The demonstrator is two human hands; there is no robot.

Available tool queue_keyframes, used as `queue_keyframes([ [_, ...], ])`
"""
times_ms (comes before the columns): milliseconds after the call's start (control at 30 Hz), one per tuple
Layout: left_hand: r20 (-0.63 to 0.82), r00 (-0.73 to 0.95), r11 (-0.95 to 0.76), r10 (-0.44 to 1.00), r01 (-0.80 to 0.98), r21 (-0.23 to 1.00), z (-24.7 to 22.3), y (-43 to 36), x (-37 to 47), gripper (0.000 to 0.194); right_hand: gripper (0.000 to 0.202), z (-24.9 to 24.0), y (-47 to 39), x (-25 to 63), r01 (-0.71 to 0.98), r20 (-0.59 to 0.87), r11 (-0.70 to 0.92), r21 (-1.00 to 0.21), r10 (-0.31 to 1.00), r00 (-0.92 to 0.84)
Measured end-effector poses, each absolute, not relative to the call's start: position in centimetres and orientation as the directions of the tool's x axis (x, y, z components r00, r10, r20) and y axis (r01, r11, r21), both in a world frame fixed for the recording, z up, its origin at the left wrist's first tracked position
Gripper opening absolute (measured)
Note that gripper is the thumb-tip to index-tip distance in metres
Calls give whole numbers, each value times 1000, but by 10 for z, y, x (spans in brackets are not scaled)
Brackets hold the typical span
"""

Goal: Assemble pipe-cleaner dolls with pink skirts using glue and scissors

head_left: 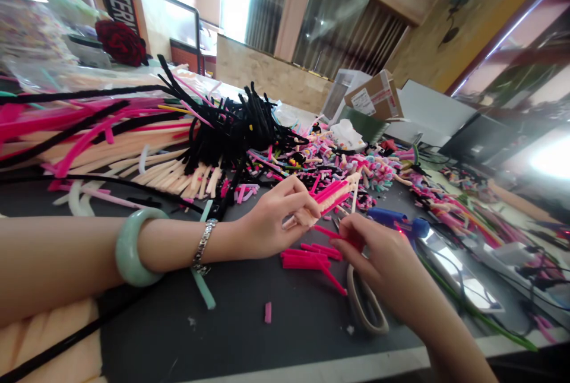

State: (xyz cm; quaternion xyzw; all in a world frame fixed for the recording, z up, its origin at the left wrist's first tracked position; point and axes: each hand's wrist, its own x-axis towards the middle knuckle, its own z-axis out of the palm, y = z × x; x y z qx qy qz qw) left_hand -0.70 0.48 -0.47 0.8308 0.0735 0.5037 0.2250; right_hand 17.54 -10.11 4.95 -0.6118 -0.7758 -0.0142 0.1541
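My left hand (276,217), with a jade bangle (130,247) and a metal bracelet on its arm, is closed around a bundle of cream and hot pink pipe cleaners (335,196). Its far end points up and right. Close by, my right hand (374,252) pinches a short hot pink pipe cleaner (328,232) near the bundle's lower end. Below the hands lies a small pile of cut hot pink pieces (305,258). Partly under my right hand are the beige handles of scissors (369,306); their blades are mostly hidden.
A blue glue gun (392,220) lies right of my hands, near a tablet-like device (458,270) and cables. Black pipe cleaners (236,127) and long cream ones (164,172) are heaped at the left. Many small coloured pieces (378,169) spread behind. A cardboard box (378,98) stands farther back.
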Motion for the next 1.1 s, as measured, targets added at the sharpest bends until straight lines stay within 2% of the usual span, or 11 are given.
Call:
queue_keyframes([
  [100,802,484,-890,350,-93,445,-4,5,-7,13,24,48,-100,174,965,242,229,-127,951,-194],
  [233,808,472,-894,352,-86,440,-4,5,-7,13,29,54,-99,177,962,250,237,-135,948,-199],
  [400,800,485,-884,352,-108,454,-5,4,-6,15,24,69,-99,198,966,429,214,-147,894,-132],
  [467,799,493,-889,344,-105,447,-5,4,-6,15,18,70,-99,205,968,458,190,-163,884,-96],
  [633,808,502,-909,309,-95,406,-3,4,-7,13,8,66,-98,208,942,422,189,-276,905,-58],
  [867,795,525,-908,303,-95,408,-2,2,-7,14,13,63,-92,201,897,433,217,-385,901,-32],
  [1100,793,543,-915,275,-106,390,-2,2,-7,18,14,55,-87,196,631,392,240,-737,913,110],
])
